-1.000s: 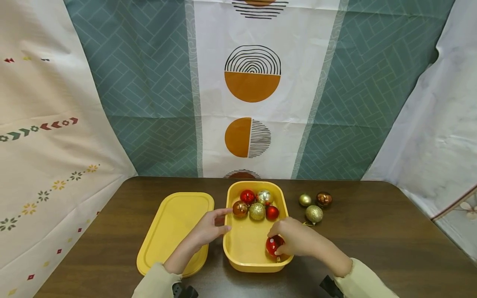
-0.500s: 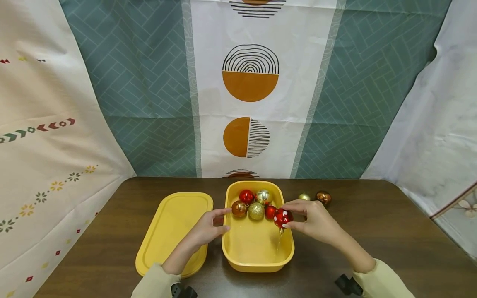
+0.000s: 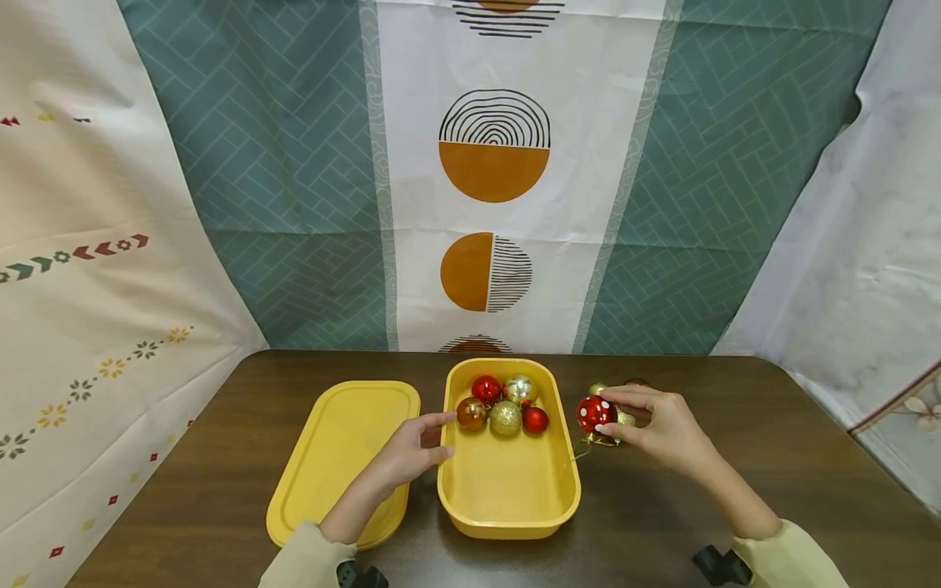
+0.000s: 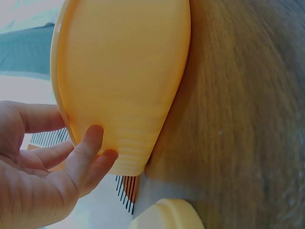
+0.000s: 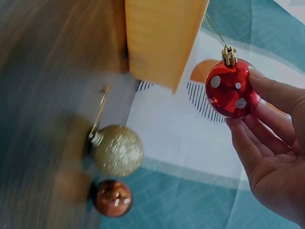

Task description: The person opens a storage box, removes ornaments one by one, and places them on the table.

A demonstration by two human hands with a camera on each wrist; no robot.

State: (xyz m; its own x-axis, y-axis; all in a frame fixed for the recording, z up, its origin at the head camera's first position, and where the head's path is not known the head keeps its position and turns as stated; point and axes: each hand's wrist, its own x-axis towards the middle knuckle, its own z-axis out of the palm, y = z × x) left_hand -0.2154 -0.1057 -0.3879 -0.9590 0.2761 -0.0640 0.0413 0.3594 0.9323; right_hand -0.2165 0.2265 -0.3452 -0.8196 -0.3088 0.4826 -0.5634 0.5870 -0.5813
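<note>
1. Red polka-dot bauble (image 3: 596,413): we find it in the grasp of our right hand (image 3: 665,425), pinched between thumb and fingertips.
2. We hold it clear of the counter (image 3: 632,523), just beyond the right wall of the yellow tub (image 3: 507,523); its thin gold thread trails from the metal cap toward the tub's rim.
3. Our left hand (image 3: 412,449) is well apart from the bauble, across the tub, with its fingers spread at the tub's left side.
4. Seen from the head, the bauble and our right hand partly cover the ornaments on the counter; from the right wrist we make out a gold glitter bauble (image 5: 117,150) and a shiny copper bauble (image 5: 113,198), both apart from the held one.
5. Inside the tub, between our hands, five other baubles cluster toward the far end, with a gold glitter ball (image 3: 506,418) among them.
6. Left of the tub, partly under our left forearm, we see the flat yellow lid (image 3: 341,457) on the counter.
</note>
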